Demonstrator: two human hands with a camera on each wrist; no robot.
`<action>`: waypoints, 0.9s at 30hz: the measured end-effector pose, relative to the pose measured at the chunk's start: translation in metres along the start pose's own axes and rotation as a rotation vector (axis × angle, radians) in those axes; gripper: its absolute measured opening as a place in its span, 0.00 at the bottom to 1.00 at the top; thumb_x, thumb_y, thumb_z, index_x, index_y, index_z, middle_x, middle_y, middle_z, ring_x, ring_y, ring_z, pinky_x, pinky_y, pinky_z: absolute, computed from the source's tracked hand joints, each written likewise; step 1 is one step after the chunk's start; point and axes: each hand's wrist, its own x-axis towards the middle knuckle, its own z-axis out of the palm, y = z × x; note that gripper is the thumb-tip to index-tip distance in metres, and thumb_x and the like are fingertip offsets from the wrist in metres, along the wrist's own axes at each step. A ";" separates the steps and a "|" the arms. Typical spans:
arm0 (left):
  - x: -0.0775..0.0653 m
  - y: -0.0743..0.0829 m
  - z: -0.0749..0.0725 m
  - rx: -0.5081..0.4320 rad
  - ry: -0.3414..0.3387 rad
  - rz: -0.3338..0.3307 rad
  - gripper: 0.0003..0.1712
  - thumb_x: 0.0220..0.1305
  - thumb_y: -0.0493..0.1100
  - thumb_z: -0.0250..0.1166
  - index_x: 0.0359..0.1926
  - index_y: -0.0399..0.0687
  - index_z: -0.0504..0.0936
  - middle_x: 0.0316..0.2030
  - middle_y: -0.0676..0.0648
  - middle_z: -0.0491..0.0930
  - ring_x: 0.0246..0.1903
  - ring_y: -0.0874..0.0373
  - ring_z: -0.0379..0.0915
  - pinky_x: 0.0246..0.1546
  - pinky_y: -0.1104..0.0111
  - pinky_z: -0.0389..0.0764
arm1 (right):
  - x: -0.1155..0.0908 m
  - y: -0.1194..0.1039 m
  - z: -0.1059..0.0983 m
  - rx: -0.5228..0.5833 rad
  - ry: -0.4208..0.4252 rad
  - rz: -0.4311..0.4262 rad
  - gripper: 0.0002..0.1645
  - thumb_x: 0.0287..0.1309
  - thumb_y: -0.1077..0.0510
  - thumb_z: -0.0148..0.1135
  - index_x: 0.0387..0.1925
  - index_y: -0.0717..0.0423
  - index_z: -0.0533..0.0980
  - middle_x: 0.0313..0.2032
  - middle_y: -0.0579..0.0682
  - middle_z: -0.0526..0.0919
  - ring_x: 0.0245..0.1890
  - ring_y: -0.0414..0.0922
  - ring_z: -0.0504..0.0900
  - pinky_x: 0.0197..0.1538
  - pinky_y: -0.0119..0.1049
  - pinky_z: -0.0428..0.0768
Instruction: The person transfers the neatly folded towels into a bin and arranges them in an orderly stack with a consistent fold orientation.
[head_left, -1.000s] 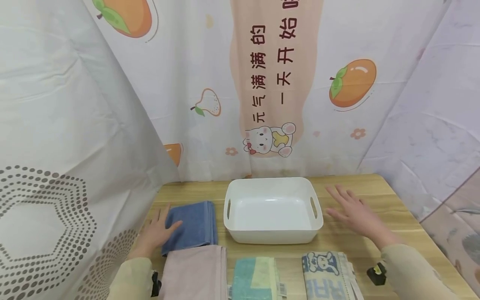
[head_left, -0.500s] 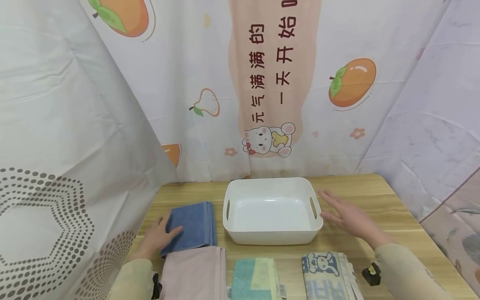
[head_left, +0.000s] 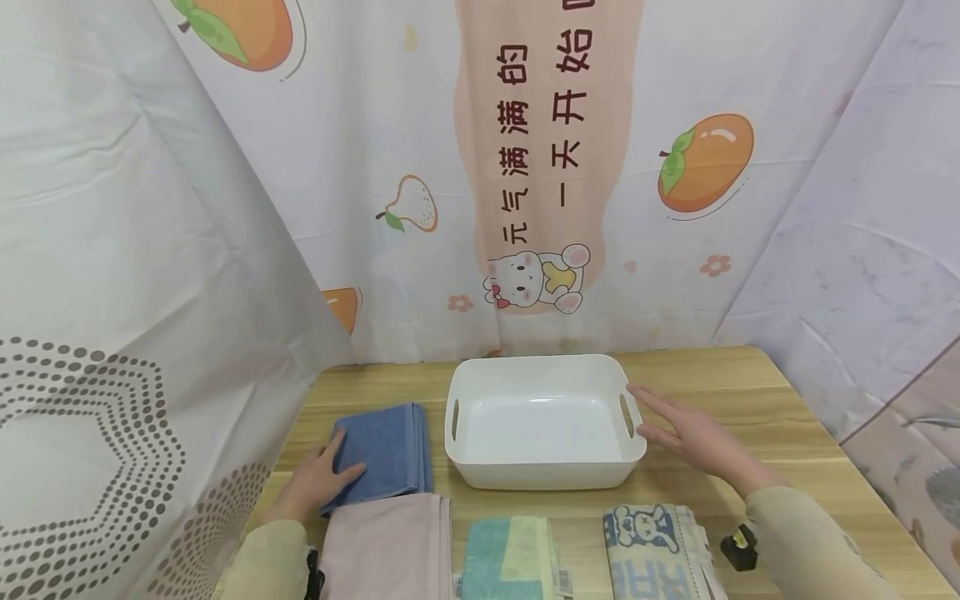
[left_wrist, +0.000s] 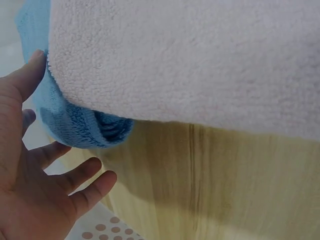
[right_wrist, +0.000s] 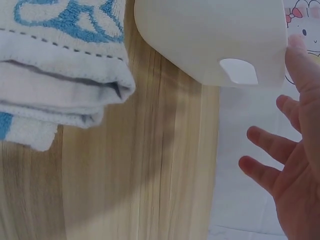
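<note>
A folded blue towel (head_left: 386, 450) lies at the left of the table, and my left hand (head_left: 317, 479) is at its left edge. In the left wrist view the fingers are spread, with the thumb along the side of the blue towel (left_wrist: 65, 117). Just nearer me lies a folded pale pink towel (head_left: 390, 542). At the back middle stands a white plastic basket (head_left: 540, 477) with cut-out handles. Beside its right wall my right hand (head_left: 697, 437) reaches with extended fingers. The right wrist view shows the thumb near the rim of the basket (right_wrist: 210, 35); contact is uncertain.
A teal and yellow folded towel (head_left: 502, 554) and a blue and cream towel with a rabbit pattern (head_left: 652, 554) lie along the front of the wooden table (head_left: 720, 375). A printed curtain (head_left: 420, 275) hangs behind the table.
My right hand has moved left, up to the basket's right side. The left hand has shifted slightly down against the blue towel, whose left edge shows a little rearranged.
</note>
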 end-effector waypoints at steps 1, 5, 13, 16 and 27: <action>0.000 -0.001 0.001 0.005 0.000 -0.001 0.53 0.59 0.68 0.55 0.71 0.40 0.46 0.61 0.20 0.52 0.56 0.23 0.55 0.48 0.36 0.63 | 0.000 0.000 0.000 0.007 -0.002 -0.003 0.37 0.62 0.42 0.54 0.70 0.41 0.55 0.66 0.53 0.63 0.60 0.58 0.66 0.56 0.58 0.65; 0.002 -0.004 0.003 0.019 0.005 -0.006 0.53 0.58 0.68 0.56 0.70 0.38 0.48 0.59 0.20 0.55 0.54 0.23 0.57 0.48 0.37 0.64 | 0.000 0.002 0.002 0.040 -0.017 -0.005 0.37 0.62 0.42 0.53 0.70 0.41 0.56 0.66 0.50 0.62 0.61 0.55 0.66 0.57 0.55 0.66; 0.005 -0.008 0.007 -0.045 0.013 -0.005 0.54 0.57 0.65 0.60 0.70 0.37 0.49 0.59 0.19 0.54 0.55 0.23 0.56 0.49 0.38 0.64 | 0.001 0.005 0.004 0.077 -0.046 0.027 0.35 0.62 0.39 0.51 0.69 0.38 0.58 0.66 0.47 0.62 0.59 0.53 0.69 0.55 0.54 0.69; 0.006 -0.010 0.009 -0.074 0.010 -0.007 0.54 0.56 0.64 0.62 0.70 0.37 0.49 0.59 0.19 0.53 0.56 0.24 0.55 0.49 0.38 0.64 | 0.001 0.005 0.005 0.084 -0.051 0.040 0.35 0.62 0.38 0.51 0.68 0.38 0.59 0.65 0.47 0.63 0.58 0.53 0.70 0.54 0.54 0.70; 0.012 -0.012 0.008 -0.146 -0.002 -0.032 0.56 0.50 0.61 0.68 0.70 0.39 0.50 0.58 0.19 0.53 0.56 0.23 0.54 0.50 0.38 0.62 | 0.000 0.006 0.006 0.145 -0.080 0.075 0.34 0.63 0.39 0.51 0.68 0.40 0.60 0.65 0.48 0.64 0.57 0.54 0.71 0.54 0.55 0.70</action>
